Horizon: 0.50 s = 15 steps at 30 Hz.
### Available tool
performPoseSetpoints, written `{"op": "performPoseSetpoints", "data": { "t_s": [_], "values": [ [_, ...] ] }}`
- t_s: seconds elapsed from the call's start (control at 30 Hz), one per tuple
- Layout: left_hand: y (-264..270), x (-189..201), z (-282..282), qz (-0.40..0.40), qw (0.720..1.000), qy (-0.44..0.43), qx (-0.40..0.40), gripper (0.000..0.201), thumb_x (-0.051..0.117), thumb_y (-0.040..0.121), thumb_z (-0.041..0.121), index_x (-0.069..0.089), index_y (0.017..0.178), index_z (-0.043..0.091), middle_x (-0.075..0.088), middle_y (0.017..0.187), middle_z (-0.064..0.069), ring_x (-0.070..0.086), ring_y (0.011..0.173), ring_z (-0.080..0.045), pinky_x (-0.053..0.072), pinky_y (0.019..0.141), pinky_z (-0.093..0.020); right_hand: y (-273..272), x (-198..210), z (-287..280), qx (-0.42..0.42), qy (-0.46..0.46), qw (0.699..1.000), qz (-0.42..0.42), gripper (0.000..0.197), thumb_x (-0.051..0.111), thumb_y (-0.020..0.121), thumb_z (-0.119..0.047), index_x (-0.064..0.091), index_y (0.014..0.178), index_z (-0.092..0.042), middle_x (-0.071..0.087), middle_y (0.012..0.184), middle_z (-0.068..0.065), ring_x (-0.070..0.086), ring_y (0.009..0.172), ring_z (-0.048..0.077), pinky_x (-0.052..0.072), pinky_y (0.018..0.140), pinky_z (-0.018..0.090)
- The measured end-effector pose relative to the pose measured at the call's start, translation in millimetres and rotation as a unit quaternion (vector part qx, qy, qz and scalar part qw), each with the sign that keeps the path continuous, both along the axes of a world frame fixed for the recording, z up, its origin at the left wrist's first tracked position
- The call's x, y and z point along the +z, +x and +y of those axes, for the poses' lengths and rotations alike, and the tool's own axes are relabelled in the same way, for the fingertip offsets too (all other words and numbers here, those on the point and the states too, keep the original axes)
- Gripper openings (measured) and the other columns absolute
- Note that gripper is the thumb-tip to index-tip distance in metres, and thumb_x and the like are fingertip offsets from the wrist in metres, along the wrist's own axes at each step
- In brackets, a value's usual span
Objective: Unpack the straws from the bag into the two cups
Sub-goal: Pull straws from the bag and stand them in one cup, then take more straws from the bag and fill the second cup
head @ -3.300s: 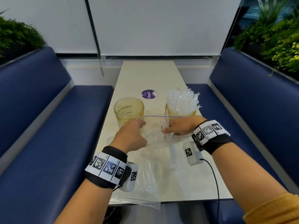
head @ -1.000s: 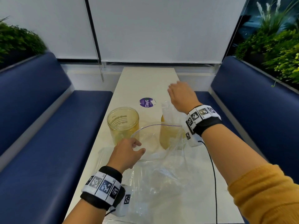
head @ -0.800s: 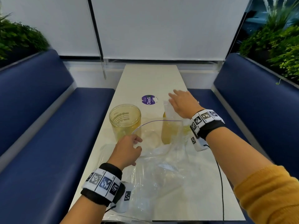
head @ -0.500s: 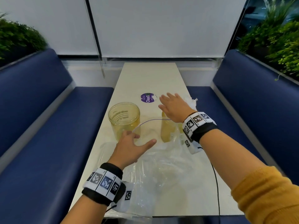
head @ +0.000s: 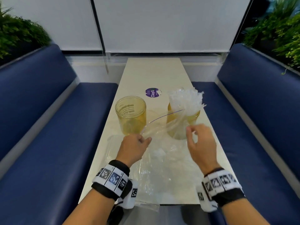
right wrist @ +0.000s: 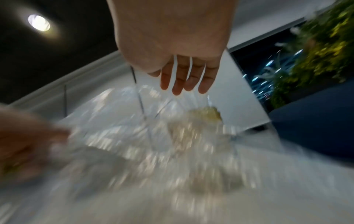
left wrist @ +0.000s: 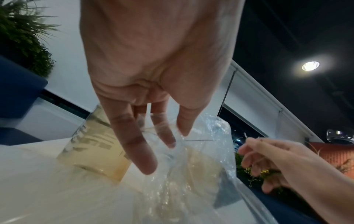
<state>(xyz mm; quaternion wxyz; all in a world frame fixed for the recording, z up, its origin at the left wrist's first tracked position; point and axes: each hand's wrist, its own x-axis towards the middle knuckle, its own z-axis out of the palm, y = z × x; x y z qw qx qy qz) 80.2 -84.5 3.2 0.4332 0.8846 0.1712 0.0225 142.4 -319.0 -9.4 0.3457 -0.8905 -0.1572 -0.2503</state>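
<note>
On the bench (head: 162, 75) we see two yellow-tinted clear cups standing side by side, apart from each other. Our left cup (head: 130, 114) holds no straws that we can make out. Our right cup (head: 183, 122) is packed with wrapped straws (head: 186, 101), their tops fanning out above the rim. Just beyond the cups lies a round purple sticker (head: 152, 92).

A clear plastic bag (head: 162, 163) lies crumpled on the bench between the cups and the near edge, its mouth raised toward the cups, with a thin purple line (head: 165, 115) along the opening. Its near end hangs over the bench edge.

Our left hand (head: 134, 147) pinches the bag's mouth on the left side, just in front of the left cup; the left wrist view shows the thumb and fingers (left wrist: 164, 133) closing on the film. Our right hand (head: 200, 143) hovers over the bag in front of the right cup, fingers loosely curled and gripping nothing that we can see. The right wrist view is blurred, but the fingers (right wrist: 180, 81) hang relaxed above the bag.

Blue seats (head: 48, 127) flank the bench on both sides.
</note>
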Motion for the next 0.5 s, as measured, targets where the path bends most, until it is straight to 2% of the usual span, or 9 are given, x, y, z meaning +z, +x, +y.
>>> {"op": "performPoseSetpoints", "data": {
  "t_s": [0.07, 0.1, 0.17, 0.2, 0.27, 0.3, 0.37, 0.43, 0.5],
  "values": [
    [-4, 1, -3, 0.027, 0.999, 0.014, -0.039, 0.045, 0.063, 0.09, 0.055, 0.071, 0.077, 0.014, 0.073, 0.083, -0.009, 0.071, 0.072, -0.026, 0.063, 0.071, -0.044, -26, -31, 8, 0.0, -0.11, 0.991, 0.076, 0.034, 0.052, 0.098, -0.047, 0.059, 0.126, -0.029, 0.057, 0.123, -0.005, 0.053, 0.111, 0.021, 0.048, 0.088, 0.037],
    [-6, 1, -2, 0.035, 0.998, 0.012, -0.058, 0.043, 0.064, 0.088, 0.058, 0.071, 0.084, 0.016, 0.073, 0.089, -0.006, 0.07, 0.077, -0.025, 0.062, 0.072, -0.043, -35, -46, 11, -0.009, -0.164, 0.978, 0.126, 0.045, 0.048, 0.097, -0.054, 0.052, 0.136, -0.031, 0.052, 0.135, -0.004, 0.049, 0.121, 0.023, 0.046, 0.096, 0.042],
    [-14, 0, 3, 0.048, 0.994, -0.004, -0.097, 0.047, 0.071, 0.082, 0.059, 0.062, 0.113, 0.026, 0.067, 0.104, 0.006, 0.066, 0.086, -0.017, 0.057, 0.078, -0.037, -42, -67, 11, -0.023, -0.24, 0.948, 0.206, 0.056, 0.043, 0.097, -0.059, 0.042, 0.145, -0.03, 0.04, 0.151, 0.001, 0.038, 0.137, 0.028, 0.036, 0.11, 0.051],
    [-19, -2, 9, 0.056, 0.992, -0.003, -0.11, 0.059, 0.075, 0.079, 0.058, 0.051, 0.127, 0.032, 0.064, 0.108, 0.009, 0.064, 0.088, -0.013, 0.055, 0.083, -0.035, -42, -74, 9, -0.026, -0.271, 0.934, 0.232, 0.058, 0.04, 0.098, -0.059, 0.039, 0.148, -0.03, 0.035, 0.156, 0.002, 0.033, 0.142, 0.03, 0.03, 0.115, 0.053],
    [-33, -10, 23, 0.065, 0.993, 0.023, -0.099, 0.08, 0.078, 0.076, 0.057, 0.033, 0.14, 0.04, 0.062, 0.113, 0.012, 0.062, 0.094, -0.013, 0.053, 0.09, -0.036, -38, -85, 0, -0.022, -0.328, 0.91, 0.254, 0.059, 0.034, 0.1, -0.058, 0.031, 0.153, -0.032, 0.025, 0.162, 0.002, 0.023, 0.149, 0.029, 0.02, 0.12, 0.053],
    [-40, -15, 32, 0.063, 0.994, 0.046, -0.078, 0.08, 0.077, 0.077, 0.057, 0.031, 0.141, 0.04, 0.061, 0.116, 0.011, 0.06, 0.102, -0.014, 0.051, 0.093, -0.036, -36, -88, -6, -0.018, -0.35, 0.9, 0.26, 0.06, 0.031, 0.101, -0.058, 0.027, 0.155, -0.033, 0.021, 0.164, 0.001, 0.019, 0.151, 0.028, 0.017, 0.121, 0.052],
    [-56, -25, 51, 0.064, 0.99, 0.124, -0.024, 0.069, 0.073, 0.082, 0.055, 0.038, 0.139, 0.035, 0.058, 0.125, 0.007, 0.053, 0.116, -0.017, 0.048, 0.098, -0.036, -31, -96, -18, -0.008, -0.386, 0.879, 0.281, 0.06, 0.027, 0.101, -0.058, 0.022, 0.156, -0.034, 0.015, 0.166, 0.0, 0.015, 0.152, 0.025, 0.013, 0.123, 0.05],
    [-73, -35, 68, 0.084, 0.975, 0.203, 0.023, 0.06, 0.067, 0.087, 0.053, 0.044, 0.137, 0.03, 0.053, 0.134, 0.002, 0.047, 0.124, -0.021, 0.045, 0.101, -0.038, -30, -98, -25, -0.011, -0.42, 0.855, 0.304, 0.059, 0.028, 0.102, -0.057, 0.021, 0.156, -0.035, 0.014, 0.166, 0.001, 0.015, 0.152, 0.026, 0.012, 0.122, 0.05],
    [-87, -43, 82, 0.127, 0.967, 0.214, 0.059, 0.058, 0.062, 0.09, 0.055, 0.045, 0.138, 0.028, 0.05, 0.138, -0.001, 0.044, 0.127, -0.024, 0.044, 0.101, -0.04, -30, -91, -22, -0.026, -0.408, 0.868, 0.281, 0.055, 0.043, 0.099, -0.047, 0.038, 0.151, -0.029, 0.028, 0.161, 0.006, 0.026, 0.148, 0.03, 0.019, 0.12, 0.053]
  ]
}}
